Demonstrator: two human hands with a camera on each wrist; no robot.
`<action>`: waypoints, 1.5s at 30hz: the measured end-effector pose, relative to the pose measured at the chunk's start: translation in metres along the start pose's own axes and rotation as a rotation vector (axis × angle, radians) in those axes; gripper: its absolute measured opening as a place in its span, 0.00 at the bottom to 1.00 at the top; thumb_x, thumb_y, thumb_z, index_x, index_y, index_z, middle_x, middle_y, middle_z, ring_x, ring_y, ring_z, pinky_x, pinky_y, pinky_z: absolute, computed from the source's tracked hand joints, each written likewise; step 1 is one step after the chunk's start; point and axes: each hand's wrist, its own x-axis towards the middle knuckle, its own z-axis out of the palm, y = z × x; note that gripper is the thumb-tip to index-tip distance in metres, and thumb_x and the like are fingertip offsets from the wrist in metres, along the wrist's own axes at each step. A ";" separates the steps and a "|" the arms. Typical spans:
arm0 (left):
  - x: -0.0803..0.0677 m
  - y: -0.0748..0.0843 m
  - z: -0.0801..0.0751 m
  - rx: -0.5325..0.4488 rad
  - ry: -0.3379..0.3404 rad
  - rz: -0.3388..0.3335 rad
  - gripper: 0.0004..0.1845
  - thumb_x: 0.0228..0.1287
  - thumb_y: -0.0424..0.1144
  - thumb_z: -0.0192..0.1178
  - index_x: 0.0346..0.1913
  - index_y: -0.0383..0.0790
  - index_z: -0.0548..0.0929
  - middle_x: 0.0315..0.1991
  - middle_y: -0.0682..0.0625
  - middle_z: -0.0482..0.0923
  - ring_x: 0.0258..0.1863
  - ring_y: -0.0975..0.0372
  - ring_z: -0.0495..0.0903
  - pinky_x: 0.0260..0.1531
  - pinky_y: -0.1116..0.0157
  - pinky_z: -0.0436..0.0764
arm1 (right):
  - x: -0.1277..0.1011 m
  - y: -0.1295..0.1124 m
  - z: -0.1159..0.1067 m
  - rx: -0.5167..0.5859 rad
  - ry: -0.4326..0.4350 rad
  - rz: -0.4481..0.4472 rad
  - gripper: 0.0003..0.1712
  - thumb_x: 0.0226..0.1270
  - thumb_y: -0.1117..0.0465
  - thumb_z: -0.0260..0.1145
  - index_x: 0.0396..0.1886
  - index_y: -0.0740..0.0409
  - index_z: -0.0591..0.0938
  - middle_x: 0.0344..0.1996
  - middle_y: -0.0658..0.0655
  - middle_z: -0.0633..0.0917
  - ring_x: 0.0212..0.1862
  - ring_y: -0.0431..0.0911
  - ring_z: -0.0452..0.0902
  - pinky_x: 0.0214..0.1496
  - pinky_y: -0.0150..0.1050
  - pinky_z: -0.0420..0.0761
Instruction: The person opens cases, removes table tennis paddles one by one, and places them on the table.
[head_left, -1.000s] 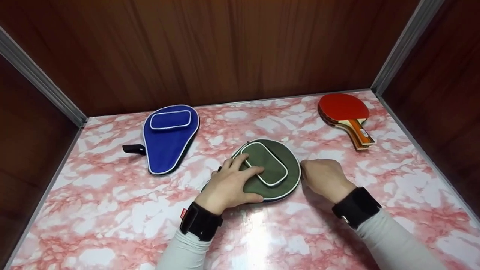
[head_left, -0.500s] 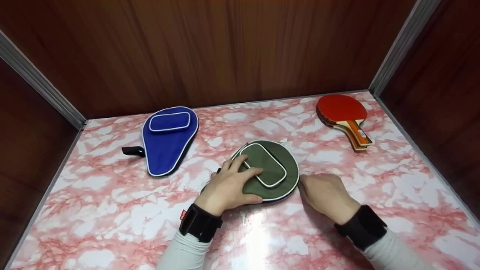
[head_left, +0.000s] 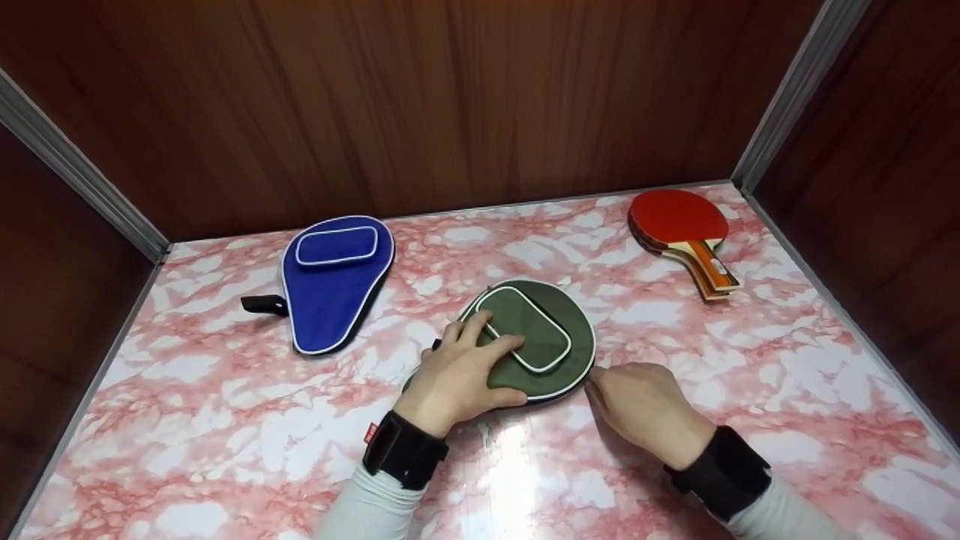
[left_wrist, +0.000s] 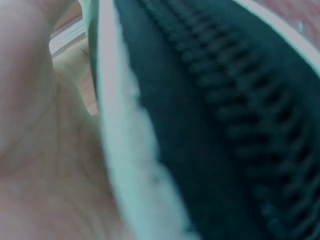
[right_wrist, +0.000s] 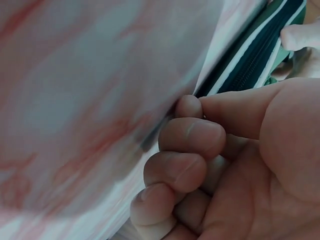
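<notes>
Left hand (head_left: 461, 375): I see it spread out on top of the green case (head_left: 577, 322).
Right hand (head_left: 645, 405): curled up, pinching at the green case's right edge.
Blue case (head_left: 330, 300): I spot it lying flat at the back left, with a black strap (head_left: 262, 304) poking out.
Bats (head_left: 679, 217): stacked at the back right, red side up.
Table (head_left: 225, 442): pink and white, with a brown wall (head_left: 450, 97) behind.

To your left lies a blue, pear-shaped fabric case with white piping (head_left: 328, 300); to your right, two stacked, wooden-handled table-tennis bats (head_left: 679, 216), red face up.
</notes>
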 end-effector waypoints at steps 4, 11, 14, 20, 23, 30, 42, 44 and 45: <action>-0.001 0.005 0.000 0.001 0.015 0.010 0.40 0.64 0.64 0.77 0.77 0.60 0.81 0.82 0.37 0.63 0.76 0.35 0.67 0.54 0.30 0.81 | 0.005 0.006 0.000 -0.013 -0.013 0.018 0.13 0.83 0.58 0.64 0.32 0.49 0.78 0.14 0.50 0.75 0.23 0.54 0.83 0.29 0.55 0.82; -0.004 0.006 -0.009 -0.010 -0.020 0.058 0.36 0.68 0.58 0.76 0.78 0.61 0.81 0.81 0.39 0.66 0.72 0.36 0.72 0.59 0.41 0.83 | 0.029 0.027 -0.006 -0.006 -0.129 0.117 0.18 0.81 0.58 0.60 0.24 0.51 0.78 0.18 0.56 0.80 0.27 0.60 0.84 0.29 0.60 0.82; -0.004 0.007 -0.011 0.003 -0.043 0.051 0.38 0.67 0.61 0.75 0.79 0.65 0.79 0.82 0.40 0.65 0.73 0.36 0.70 0.57 0.40 0.84 | 0.044 0.036 -0.007 -0.013 -0.152 0.139 0.17 0.76 0.60 0.62 0.22 0.50 0.78 0.18 0.56 0.80 0.26 0.59 0.84 0.28 0.62 0.82; -0.003 0.013 -0.009 0.064 -0.039 0.026 0.39 0.66 0.67 0.73 0.79 0.68 0.78 0.81 0.39 0.66 0.73 0.38 0.70 0.50 0.41 0.86 | 0.060 0.044 -0.006 -0.018 -0.129 0.142 0.17 0.67 0.63 0.67 0.17 0.50 0.77 0.17 0.55 0.80 0.24 0.56 0.83 0.26 0.62 0.83; -0.002 0.016 -0.008 0.084 -0.028 0.021 0.39 0.65 0.67 0.73 0.79 0.67 0.79 0.80 0.39 0.66 0.73 0.38 0.71 0.49 0.42 0.87 | 0.058 0.043 -0.005 -0.015 -0.109 0.147 0.17 0.69 0.62 0.67 0.18 0.50 0.77 0.17 0.56 0.81 0.25 0.56 0.83 0.26 0.62 0.83; -0.001 0.014 -0.006 0.104 -0.016 0.016 0.39 0.64 0.67 0.74 0.78 0.67 0.80 0.79 0.38 0.67 0.73 0.38 0.71 0.48 0.42 0.87 | 0.048 0.032 0.001 -0.016 -0.030 0.116 0.18 0.72 0.63 0.66 0.19 0.51 0.77 0.16 0.56 0.80 0.23 0.58 0.83 0.24 0.61 0.81; -0.001 0.013 -0.005 0.097 0.000 0.026 0.39 0.63 0.66 0.75 0.77 0.66 0.81 0.79 0.37 0.67 0.73 0.35 0.70 0.47 0.41 0.87 | 0.029 0.014 0.005 -0.028 0.032 0.083 0.19 0.80 0.61 0.63 0.24 0.52 0.76 0.14 0.57 0.78 0.23 0.60 0.83 0.26 0.59 0.81; -0.001 0.013 -0.005 0.099 0.000 0.027 0.39 0.63 0.66 0.75 0.77 0.66 0.81 0.79 0.37 0.67 0.73 0.35 0.71 0.47 0.41 0.87 | 0.026 0.011 0.006 -0.033 0.051 0.071 0.19 0.80 0.62 0.64 0.23 0.52 0.75 0.14 0.56 0.78 0.22 0.60 0.83 0.25 0.58 0.81; -0.001 0.013 -0.005 0.099 0.001 0.028 0.39 0.63 0.66 0.75 0.77 0.66 0.81 0.79 0.37 0.67 0.73 0.35 0.71 0.47 0.41 0.87 | 0.025 0.010 0.006 -0.035 0.061 0.067 0.19 0.80 0.62 0.64 0.23 0.52 0.74 0.13 0.56 0.77 0.22 0.59 0.82 0.25 0.58 0.81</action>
